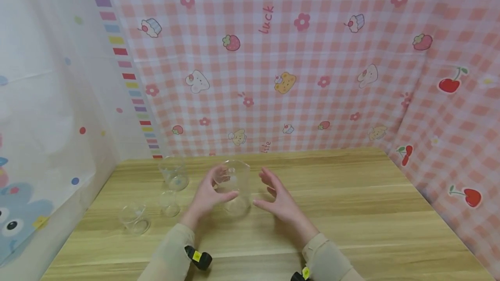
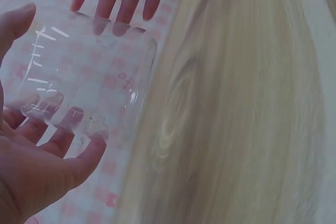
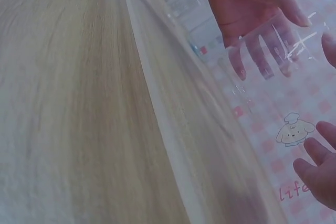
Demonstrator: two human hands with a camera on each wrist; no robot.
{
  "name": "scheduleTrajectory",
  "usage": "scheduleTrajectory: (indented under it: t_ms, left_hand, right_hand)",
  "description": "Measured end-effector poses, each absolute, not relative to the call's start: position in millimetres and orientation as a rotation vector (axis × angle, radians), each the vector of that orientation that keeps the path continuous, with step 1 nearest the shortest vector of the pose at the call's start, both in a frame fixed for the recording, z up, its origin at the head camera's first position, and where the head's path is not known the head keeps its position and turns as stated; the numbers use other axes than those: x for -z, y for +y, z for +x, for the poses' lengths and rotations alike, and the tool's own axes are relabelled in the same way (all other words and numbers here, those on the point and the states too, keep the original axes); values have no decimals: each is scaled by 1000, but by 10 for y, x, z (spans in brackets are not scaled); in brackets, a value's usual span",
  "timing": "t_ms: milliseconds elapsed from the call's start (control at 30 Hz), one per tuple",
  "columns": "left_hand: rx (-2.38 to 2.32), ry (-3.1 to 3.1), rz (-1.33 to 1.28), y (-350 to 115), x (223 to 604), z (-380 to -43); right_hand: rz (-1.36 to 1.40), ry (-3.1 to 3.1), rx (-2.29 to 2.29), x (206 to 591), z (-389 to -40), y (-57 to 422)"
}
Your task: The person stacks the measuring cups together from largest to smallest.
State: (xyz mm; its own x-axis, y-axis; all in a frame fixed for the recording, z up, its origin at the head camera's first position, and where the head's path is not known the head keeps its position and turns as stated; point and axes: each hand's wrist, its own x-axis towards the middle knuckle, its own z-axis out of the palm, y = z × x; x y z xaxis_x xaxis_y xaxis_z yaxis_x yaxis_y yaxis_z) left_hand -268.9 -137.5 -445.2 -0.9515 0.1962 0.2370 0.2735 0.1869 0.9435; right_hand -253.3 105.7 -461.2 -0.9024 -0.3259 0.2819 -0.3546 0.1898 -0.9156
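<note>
A large clear beaker [image 1: 241, 185] with white measuring marks is at the middle of the wooden table. My left hand [image 1: 205, 198] grips it from the left, its thumb across the near side and its fingers round the far side. Through the glass of the beaker [image 2: 100, 77], those fingertips show in the left wrist view. To the right of the beaker and apart from it is my right hand [image 1: 283, 200], holding nothing, palm toward the glass and fingers spread loosely. Whether the beaker's base touches the table is hard to tell.
Three smaller clear glass vessels are at the left: one at the back [image 1: 174, 177], a small one [image 1: 169, 205] in the middle, and a low one [image 1: 135, 220] nearer the left edge. Patterned cloths [image 1: 273, 112] hang behind and beside the wooden table [image 1: 351, 229].
</note>
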Motion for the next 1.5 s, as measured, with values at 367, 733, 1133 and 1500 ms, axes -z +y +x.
scheduleTrajectory:
  t_ms: [367, 733, 1133, 1500]
  left_hand:
    - [1921, -2385, -598, -1249, 4438, -2590]
    - [1878, -2416, -658, -1104, 4430, -2533]
    - [1942, -2395, -683, -1004, 4445, -2537]
    - [1974, -2404, -717, -951, 4500, -2572]
  right_hand:
    - [812, -2369, -1916, 4629, -2516, 1050]
    - [905, -2333, -1926, 4666, -2523, 1075]
    - [886, -2321, -1970, 4670, -2536, 1134]
    - [838, -2409, -1930, 4673, -2570, 1180]
